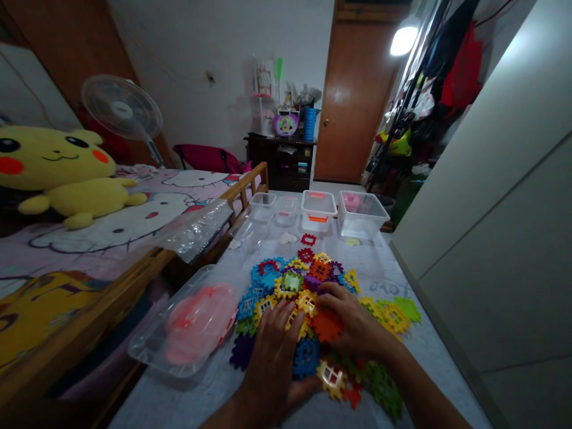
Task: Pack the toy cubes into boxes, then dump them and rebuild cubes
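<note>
A heap of gear-edged plastic building pieces (292, 281) in many colours lies on the cloth-covered table. My left hand (272, 354) rests over the near left of the heap, fingers stretched across yellow window pieces and thumb out beside a blue piece (306, 357). On the right, my right hand (353, 313) curves around an orange piece (328, 326), which sits between its fingers and thumb; the thumb is mostly hidden. A yellow window piece (307, 302) lies by those fingertips. Green pieces (383, 387) and another yellow window piece (331, 378) are below the right wrist.
A clear lid and a pink-red one (203, 322) lie at the left table edge. Several clear plastic boxes stand at the far end, one with orange clips (318, 218), another with a pink item inside (364, 223). A wooden bed rail (156, 268) borders the left; a pale cabinet (491, 238), the right.
</note>
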`<state>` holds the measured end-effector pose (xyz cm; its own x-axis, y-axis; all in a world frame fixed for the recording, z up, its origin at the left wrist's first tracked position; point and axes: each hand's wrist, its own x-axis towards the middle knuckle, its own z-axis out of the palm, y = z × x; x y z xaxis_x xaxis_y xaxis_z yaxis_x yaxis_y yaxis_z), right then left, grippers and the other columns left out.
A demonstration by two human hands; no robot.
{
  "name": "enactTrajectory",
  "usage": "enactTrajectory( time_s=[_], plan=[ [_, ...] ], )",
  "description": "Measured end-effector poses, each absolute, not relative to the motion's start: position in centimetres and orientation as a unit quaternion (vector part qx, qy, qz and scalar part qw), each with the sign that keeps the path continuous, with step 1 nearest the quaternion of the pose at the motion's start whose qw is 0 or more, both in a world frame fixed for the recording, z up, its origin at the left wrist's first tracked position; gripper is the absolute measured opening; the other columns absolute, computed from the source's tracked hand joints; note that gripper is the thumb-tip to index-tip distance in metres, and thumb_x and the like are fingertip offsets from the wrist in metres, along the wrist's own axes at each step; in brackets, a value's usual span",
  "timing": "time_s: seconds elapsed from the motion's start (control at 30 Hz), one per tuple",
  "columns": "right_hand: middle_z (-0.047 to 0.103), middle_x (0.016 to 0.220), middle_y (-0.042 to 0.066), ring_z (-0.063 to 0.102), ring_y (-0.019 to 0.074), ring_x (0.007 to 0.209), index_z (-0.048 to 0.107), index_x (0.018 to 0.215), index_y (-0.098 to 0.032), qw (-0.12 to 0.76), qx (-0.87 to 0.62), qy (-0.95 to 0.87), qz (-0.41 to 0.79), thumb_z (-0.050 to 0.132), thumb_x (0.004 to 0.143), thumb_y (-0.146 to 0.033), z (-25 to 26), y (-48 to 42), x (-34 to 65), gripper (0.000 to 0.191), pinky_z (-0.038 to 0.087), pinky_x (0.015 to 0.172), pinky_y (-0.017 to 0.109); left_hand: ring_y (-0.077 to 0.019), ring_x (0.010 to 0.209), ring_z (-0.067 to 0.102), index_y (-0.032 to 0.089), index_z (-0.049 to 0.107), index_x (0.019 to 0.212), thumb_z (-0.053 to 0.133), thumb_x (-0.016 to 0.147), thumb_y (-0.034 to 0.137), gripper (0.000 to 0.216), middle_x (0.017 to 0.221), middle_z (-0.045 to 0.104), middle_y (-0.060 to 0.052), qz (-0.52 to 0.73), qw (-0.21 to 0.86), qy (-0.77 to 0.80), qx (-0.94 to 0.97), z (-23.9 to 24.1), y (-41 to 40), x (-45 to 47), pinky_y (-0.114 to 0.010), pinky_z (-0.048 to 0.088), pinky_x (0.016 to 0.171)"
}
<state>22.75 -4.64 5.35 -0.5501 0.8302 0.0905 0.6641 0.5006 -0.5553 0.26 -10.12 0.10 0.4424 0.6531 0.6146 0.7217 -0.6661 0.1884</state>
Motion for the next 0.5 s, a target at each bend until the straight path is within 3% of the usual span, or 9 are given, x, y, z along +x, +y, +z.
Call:
enactTrajectory(
  time_s=[0.17, 0.27, 0.5],
  plan=[
    [0.057, 0.118, 0.008, 0.055, 0.0215, 0.109, 0.061, 0.096, -0.021, 0.265, -0.432, -0.825, 0.25, 0.065, 0.067, -0.008, 5.48, -4.38, 22.54, 0.032, 0.045, 0.097, 0.037, -0.0388, 0.143, 0.028, 0.013, 0.032, 0.149, 0.067, 0.083, 0.051, 0.083, 0.151, 0.034, -0.02, -0.324, 0.048, -0.407, -0.853, 0.02, -10.26, 0.16, -0.058, 0.029, 0.114],
    [0.059, 0.112, 0.007, 0.056, 0.0213, 0.104, 0.06, 0.092, -0.022, 0.297, -0.44, -0.813, 0.24, 0.062, 0.068, -0.006, 5.77, -4.32, 22.22, 0.03, 0.047, 0.093, 0.037, -0.0382, 0.143, 0.028, 0.015, 0.032, 0.149, 0.067, 0.083, 0.044, 0.08, 0.152, 0.034, -0.019, -0.324, 0.037, -0.412, -0.851, 0.1, -10.32, 0.23, -0.059, 0.03, 0.114],
    [0.061, 0.106, 0.006, 0.059, 0.0213, 0.099, 0.058, 0.089, -0.023, 0.381, -0.468, -0.772, 0.199, 0.056, 0.074, -0.008, 5.44, -3.66, 22.68, 0.021, 0.048, 0.088, 0.036, -0.0377, 0.143, 0.028, 0.015, 0.032, 0.15, 0.069, 0.082, 0.045, 0.082, 0.152, 0.033, -0.019, -0.32, 0.031, -0.412, -0.853, 0.15, -10.16, 0.21, -0.057, 0.028, 0.116]
  ],
)
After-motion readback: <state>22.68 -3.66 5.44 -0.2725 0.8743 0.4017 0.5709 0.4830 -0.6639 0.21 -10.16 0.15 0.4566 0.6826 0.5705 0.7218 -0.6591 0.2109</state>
